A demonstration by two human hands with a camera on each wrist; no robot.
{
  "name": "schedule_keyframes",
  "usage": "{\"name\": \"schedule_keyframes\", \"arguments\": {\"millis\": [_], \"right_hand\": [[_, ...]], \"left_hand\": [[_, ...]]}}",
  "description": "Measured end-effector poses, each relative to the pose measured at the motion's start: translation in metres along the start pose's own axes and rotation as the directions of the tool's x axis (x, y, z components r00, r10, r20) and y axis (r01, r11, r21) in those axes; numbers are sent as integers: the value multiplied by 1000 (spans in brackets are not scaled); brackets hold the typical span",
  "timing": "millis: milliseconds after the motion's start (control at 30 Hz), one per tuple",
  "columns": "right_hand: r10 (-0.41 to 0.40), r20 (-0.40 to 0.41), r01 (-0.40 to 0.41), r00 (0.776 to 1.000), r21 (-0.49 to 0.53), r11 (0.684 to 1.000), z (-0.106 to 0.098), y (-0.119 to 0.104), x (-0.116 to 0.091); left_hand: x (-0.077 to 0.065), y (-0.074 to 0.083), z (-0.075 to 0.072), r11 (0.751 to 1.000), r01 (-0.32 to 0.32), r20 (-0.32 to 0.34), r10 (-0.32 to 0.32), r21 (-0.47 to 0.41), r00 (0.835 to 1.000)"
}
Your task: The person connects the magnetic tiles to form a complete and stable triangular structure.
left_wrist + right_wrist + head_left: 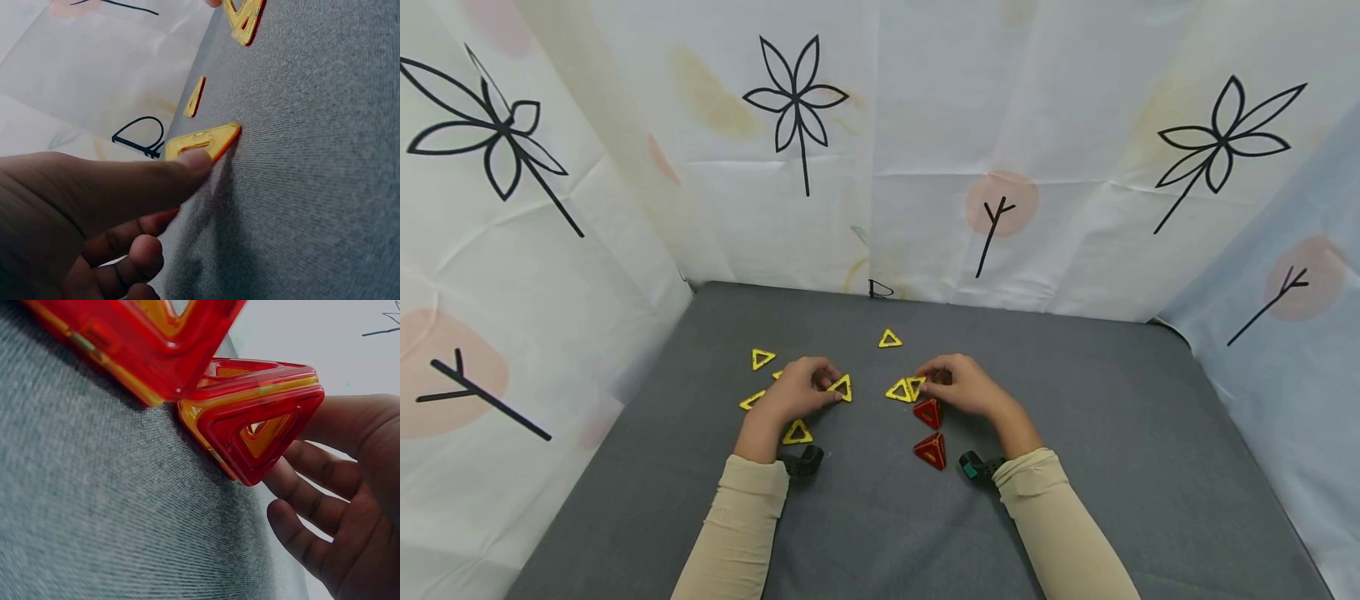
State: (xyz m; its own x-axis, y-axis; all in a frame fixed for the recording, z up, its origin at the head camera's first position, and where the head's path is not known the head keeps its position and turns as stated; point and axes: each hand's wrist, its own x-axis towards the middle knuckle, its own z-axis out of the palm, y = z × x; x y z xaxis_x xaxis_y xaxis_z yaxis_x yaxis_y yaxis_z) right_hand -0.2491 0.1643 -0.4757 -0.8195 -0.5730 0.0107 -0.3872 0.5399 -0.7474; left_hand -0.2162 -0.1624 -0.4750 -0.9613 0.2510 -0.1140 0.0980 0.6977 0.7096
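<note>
Two pinches: my left hand [796,392] held a yellow triangle [219,139], likely leaving edges free; right hand [966,387], three o'clock, yellow pair [907,390].

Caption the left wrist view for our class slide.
Left hand pinches a yellow triangular tile; another yellow tile lies beyond on grey cloth.

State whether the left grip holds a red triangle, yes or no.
No, the left wrist view shows the left grip pinching a yellow triangle.
</note>
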Motion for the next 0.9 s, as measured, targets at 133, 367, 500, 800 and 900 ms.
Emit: {"name": "schedule_keyframes", "arguments": {"millis": [133, 367, 500, 800, 900], "right_hand": [[-1, 3, 1, 1000, 11, 1000, 0, 0, 0], [-6, 11, 5, 1000, 26, 1000, 1, 2, 1], [-6, 13, 6, 1000, 27, 1000, 1, 2, 1], [-4, 19, 4, 1000, 38, 999, 3, -1, 1], [-9, 22, 8, 1000, 45, 999, 3, -1, 2]], "left_hand": [[3, 1, 2, 1000, -27, -20, 27, -12, 999], [7, 5, 9, 995, -70, -44, 67, -65, 997], [8, 7, 13, 990, -109, -67, 103, -91, 992], [12, 16, 32, 983, -179, -125, 173, -41, 977], [14, 20, 39, 981, -191, -135, 187, -18, 973]]}}
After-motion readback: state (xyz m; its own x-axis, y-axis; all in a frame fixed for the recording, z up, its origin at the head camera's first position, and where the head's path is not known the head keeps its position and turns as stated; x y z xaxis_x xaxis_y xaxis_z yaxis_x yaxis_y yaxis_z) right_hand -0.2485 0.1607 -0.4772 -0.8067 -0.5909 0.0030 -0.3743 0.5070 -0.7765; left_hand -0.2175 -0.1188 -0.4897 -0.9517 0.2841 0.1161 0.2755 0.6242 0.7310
